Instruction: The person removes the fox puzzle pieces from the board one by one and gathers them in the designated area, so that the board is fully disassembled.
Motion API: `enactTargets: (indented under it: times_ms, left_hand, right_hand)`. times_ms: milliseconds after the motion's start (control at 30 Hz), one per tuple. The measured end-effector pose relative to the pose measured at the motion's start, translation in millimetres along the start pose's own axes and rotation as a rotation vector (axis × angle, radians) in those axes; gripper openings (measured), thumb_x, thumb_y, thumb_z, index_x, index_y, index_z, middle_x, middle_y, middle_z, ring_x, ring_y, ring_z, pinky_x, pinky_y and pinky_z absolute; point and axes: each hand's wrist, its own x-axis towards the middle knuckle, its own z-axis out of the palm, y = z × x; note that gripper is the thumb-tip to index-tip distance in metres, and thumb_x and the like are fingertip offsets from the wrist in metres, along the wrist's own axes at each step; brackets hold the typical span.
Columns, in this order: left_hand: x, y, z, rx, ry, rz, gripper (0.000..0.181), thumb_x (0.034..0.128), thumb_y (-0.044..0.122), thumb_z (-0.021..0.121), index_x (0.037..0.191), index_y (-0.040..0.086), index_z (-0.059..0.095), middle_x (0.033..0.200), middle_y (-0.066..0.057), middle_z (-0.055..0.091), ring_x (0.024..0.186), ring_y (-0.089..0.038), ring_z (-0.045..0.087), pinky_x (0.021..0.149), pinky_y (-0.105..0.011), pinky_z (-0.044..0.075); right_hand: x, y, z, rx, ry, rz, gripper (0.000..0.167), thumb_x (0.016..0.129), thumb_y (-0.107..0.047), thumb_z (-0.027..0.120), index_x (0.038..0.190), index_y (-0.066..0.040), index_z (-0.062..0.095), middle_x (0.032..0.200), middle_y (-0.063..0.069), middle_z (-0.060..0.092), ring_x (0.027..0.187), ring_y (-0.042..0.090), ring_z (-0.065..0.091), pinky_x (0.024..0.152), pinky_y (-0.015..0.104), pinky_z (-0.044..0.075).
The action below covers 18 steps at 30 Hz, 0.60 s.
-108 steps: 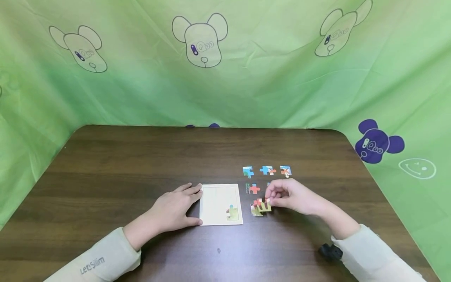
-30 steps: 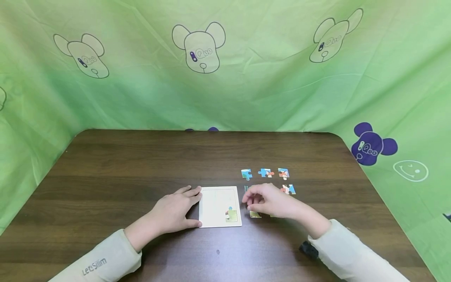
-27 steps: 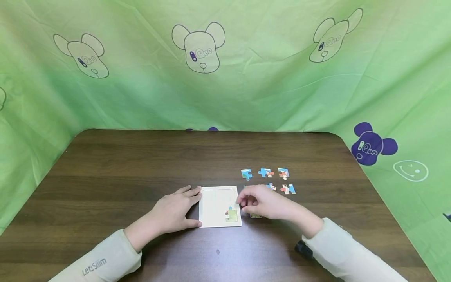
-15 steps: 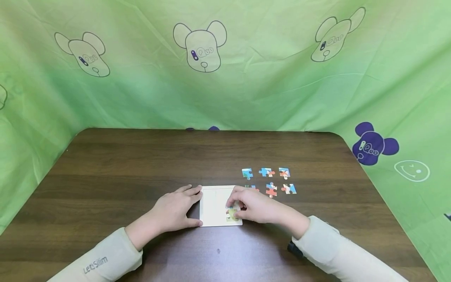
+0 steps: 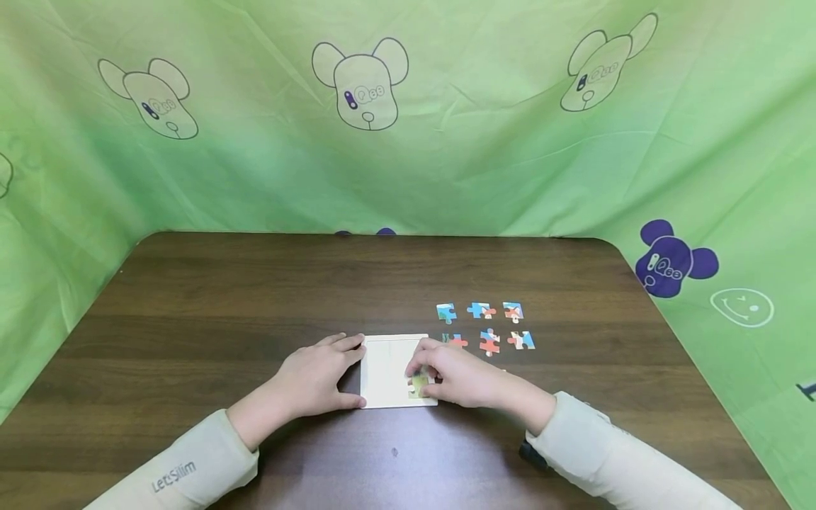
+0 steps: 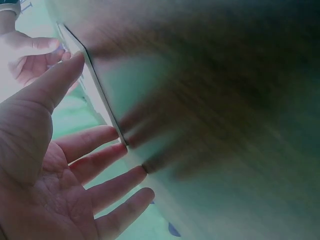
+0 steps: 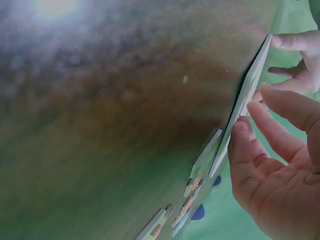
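Note:
A shallow white puzzle tray (image 5: 385, 372) lies flat on the table, with one green puzzle piece (image 5: 418, 387) in its near right corner. My left hand (image 5: 315, 375) rests at the tray's left edge, its fingers spread and its thumb at the near corner; the left wrist view shows these fingertips against the rim. Over the tray's right side, my right hand (image 5: 459, 372) has thumb and curled fingers about the green piece and appears to pinch it. The right wrist view shows the right fingertips (image 7: 257, 102) close to the tray surface; the contact itself is hidden.
Right of the tray lie loose pieces in rows: a blue one (image 5: 446, 313), a blue and orange one (image 5: 482, 310), a red one (image 5: 489, 342) and several others. The right hand hides the nearest row. A green printed curtain (image 5: 408, 170) hangs behind the dark wooden table (image 5: 255, 297).
My right hand set a red and yellow piece down right of the tray, then moved left over the tray to the green corner piece. The left hand and the tray have stayed in place.

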Motion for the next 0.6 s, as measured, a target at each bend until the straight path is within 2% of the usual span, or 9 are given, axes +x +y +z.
enactTargets:
  times_ms: [300, 600]
  left_hand:
    - [0.8, -0.2, -0.8, -0.029, -0.002, -0.011, 0.077, 0.0761, 0.05, 0.081, 0.139, 0.011, 0.059, 0.151, -0.004, 0.051, 0.138, -0.032, 0.049, 0.1, -0.051, 0.051]
    - [0.6, 0.2, -2.3, -0.034, -0.004, -0.012, 0.077, 0.0758, 0.05, 0.082, 0.139, 0.012, 0.059, 0.152, -0.003, 0.05, 0.139, -0.031, 0.048, 0.099, -0.052, 0.051]
  right_hand:
    - [-0.2, -0.8, -1.1, 0.051, -0.017, 0.027, 0.018, 0.085, 0.0, 0.069, 0.102, -0.006, 0.072, 0.097, 0.001, 0.058, 0.07, 0.002, 0.046, 0.064, 0.018, 0.043]
    - [1.3, 3.8, -2.5, 0.121, -0.011, 0.007, 0.019, 0.084, 0.003, 0.069, 0.1, -0.005, 0.074, 0.097, 0.002, 0.056, 0.073, 0.002, 0.05, 0.067, 0.017, 0.046]
